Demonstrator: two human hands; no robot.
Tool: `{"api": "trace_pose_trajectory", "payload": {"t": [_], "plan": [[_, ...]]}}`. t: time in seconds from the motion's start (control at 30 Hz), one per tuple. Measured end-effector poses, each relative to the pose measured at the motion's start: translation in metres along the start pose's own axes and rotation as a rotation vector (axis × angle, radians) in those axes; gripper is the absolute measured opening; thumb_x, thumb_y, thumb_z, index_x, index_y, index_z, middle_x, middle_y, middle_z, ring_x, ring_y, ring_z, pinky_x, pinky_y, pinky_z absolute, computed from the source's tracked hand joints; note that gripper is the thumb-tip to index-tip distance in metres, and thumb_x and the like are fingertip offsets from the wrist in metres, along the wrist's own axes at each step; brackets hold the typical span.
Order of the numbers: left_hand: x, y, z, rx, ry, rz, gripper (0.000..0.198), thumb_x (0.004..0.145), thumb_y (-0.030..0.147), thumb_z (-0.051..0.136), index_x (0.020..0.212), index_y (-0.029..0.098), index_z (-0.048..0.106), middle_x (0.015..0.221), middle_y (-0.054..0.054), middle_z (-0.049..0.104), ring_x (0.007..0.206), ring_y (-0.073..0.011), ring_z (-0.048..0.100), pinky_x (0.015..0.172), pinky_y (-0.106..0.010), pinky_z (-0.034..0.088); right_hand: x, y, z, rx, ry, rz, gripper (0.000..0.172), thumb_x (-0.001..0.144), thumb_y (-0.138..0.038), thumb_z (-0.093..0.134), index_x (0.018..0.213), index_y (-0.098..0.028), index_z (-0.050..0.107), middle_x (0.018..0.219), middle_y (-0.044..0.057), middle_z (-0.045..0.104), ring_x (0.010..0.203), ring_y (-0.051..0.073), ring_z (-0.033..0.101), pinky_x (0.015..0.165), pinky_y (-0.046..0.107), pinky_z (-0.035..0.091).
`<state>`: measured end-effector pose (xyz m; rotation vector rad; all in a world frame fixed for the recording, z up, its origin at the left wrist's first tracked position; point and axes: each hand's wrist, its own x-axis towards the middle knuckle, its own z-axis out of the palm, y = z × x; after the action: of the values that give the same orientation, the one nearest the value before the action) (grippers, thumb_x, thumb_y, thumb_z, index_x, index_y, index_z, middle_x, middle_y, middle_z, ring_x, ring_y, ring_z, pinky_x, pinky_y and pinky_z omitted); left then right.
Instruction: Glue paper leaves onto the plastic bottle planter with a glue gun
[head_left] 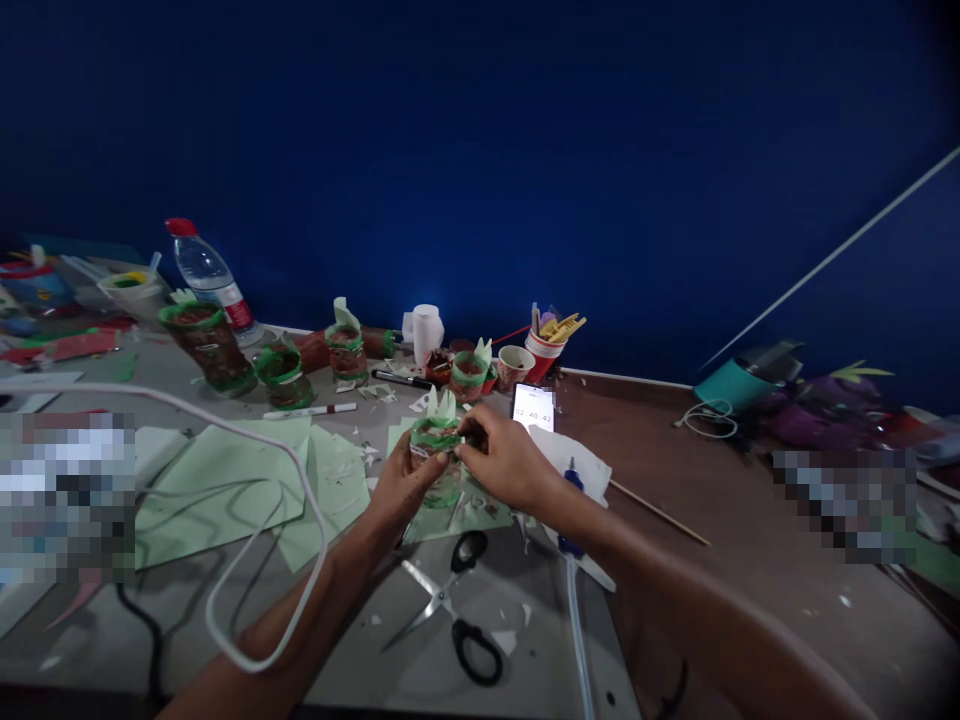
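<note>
Between my hands is a small clear cup painted brown and green point(437, 436), with pale green paper pieces standing up from its far rim. My left hand point(409, 472) is wrapped round its left side, thumb across the front. At the right of the rim, the fingers of my right hand point(499, 450) are pinched together; whether they grip the rim or a small piece is hidden. Beneath lies pale green paper point(487, 512) with scraps on it. Open scissors point(442, 597) rest on the table nearer to me. A blue glue gun point(572, 510) lies beside my right forearm.
Behind stand similar painted cups point(346, 355), a water bottle point(206, 275), a white bottle point(427, 335) and a red cup of tools point(544, 352). A phone point(533, 408) shows a timer. A white cable point(311, 480) loops over my left arm. A wooden stick point(660, 512) lies right.
</note>
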<state>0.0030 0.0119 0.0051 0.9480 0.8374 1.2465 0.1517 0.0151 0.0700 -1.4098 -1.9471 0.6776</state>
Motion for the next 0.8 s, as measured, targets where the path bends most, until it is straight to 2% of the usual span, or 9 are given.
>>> {"api": "trace_pose_trajectory", "payload": {"t": [0.2,0.37,0.63,0.8], "plan": [[0.0,0.004,0.001,0.017,0.032,0.017,0.047,0.062,0.045,0.082,0.095,0.016,0.065,0.087,-0.007,0.074,0.085,-0.0267,0.068,0.076,-0.034,0.051,0.004,0.006,-0.001,0.108,-0.015,0.068,0.014,0.072,-0.018,0.064,0.085,-0.02,0.058,0.078,0.0,0.064,0.071,0.017,0.059,0.065,0.028,0.043],[0.0,-0.002,-0.002,0.022,0.002,0.032,0.047,0.065,0.047,0.08,0.097,0.016,0.067,0.086,-0.007,0.074,0.078,-0.0249,0.068,0.072,-0.034,0.051,0.009,0.014,-0.002,0.302,-0.039,0.176,0.017,0.065,-0.021,0.068,0.08,-0.018,0.061,0.077,-0.001,0.063,0.073,0.015,0.057,0.067,0.028,0.043],[-0.003,-0.007,-0.006,-0.053,-0.064,-0.036,0.044,0.071,0.045,0.077,0.102,0.017,0.067,0.096,-0.009,0.073,0.088,-0.0258,0.068,0.079,-0.035,0.051,0.008,0.019,0.001,0.605,-0.092,0.305,0.019,0.059,-0.021,0.069,0.075,-0.018,0.058,0.066,-0.006,0.055,0.055,0.009,0.046,0.053,0.024,0.036],[-0.006,-0.004,-0.003,-0.084,-0.054,-0.056,0.042,0.07,0.043,0.078,0.1,0.016,0.067,0.093,-0.009,0.073,0.085,-0.0262,0.069,0.077,-0.036,0.052,0.006,0.024,0.005,0.785,-0.122,0.35,0.024,0.058,-0.023,0.07,0.076,-0.019,0.055,0.065,-0.006,0.053,0.051,0.008,0.044,0.049,0.023,0.034]]}}
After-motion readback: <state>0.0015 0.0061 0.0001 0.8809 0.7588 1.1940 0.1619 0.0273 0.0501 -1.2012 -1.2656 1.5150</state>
